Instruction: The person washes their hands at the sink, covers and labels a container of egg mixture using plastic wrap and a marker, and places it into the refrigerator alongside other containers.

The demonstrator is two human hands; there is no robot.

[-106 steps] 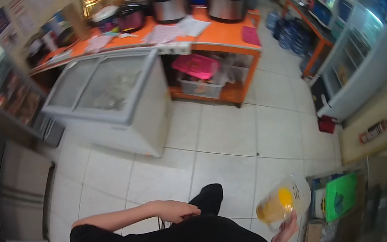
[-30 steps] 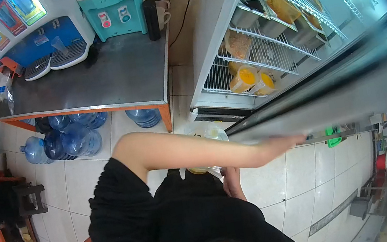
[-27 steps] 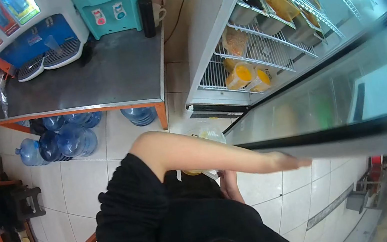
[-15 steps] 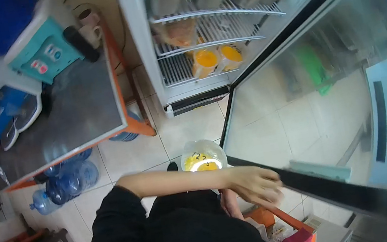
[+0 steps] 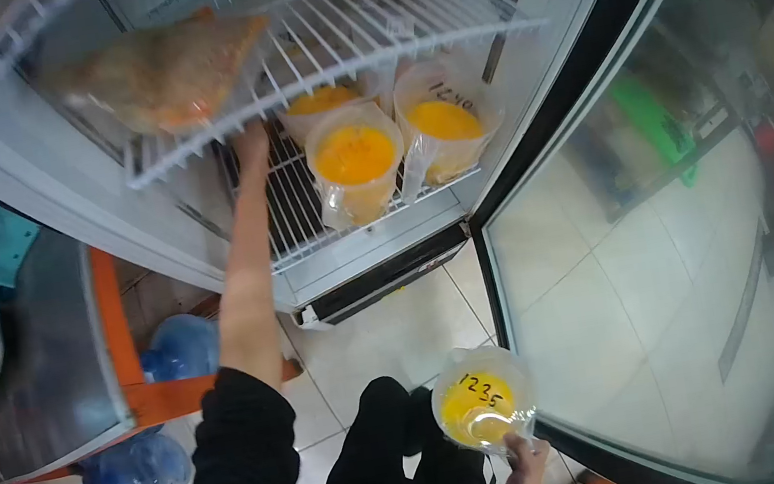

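My right hand (image 5: 527, 466) grips the handle of a clear plastic pitcher (image 5: 463, 372) with yellow liquid in it and "1235" written on it. It is held low, in front of my knees. My left hand (image 5: 252, 144) reaches into the fridge under a white wire shelf (image 5: 320, 75), and its fingers are hidden. Just right of that hand, on the bottom rack (image 5: 288, 202), stand more pitchers of yellow-orange liquid: a front pitcher (image 5: 356, 158), a right pitcher (image 5: 445, 121) marked "1240", and one partly hidden behind them.
A bagged brownish item (image 5: 163, 75) lies on the wire shelf above my left hand. The fridge's glass door (image 5: 610, 308) stands open at right. At left are a dark-topped table (image 5: 43, 337) with an orange frame and large blue water bottles (image 5: 136, 476) on the tiled floor.
My left hand has moved from beside the door at right into the fridge's lower part. The view has come closer to the fridge and lower. My right hand has brought the pitcher along.
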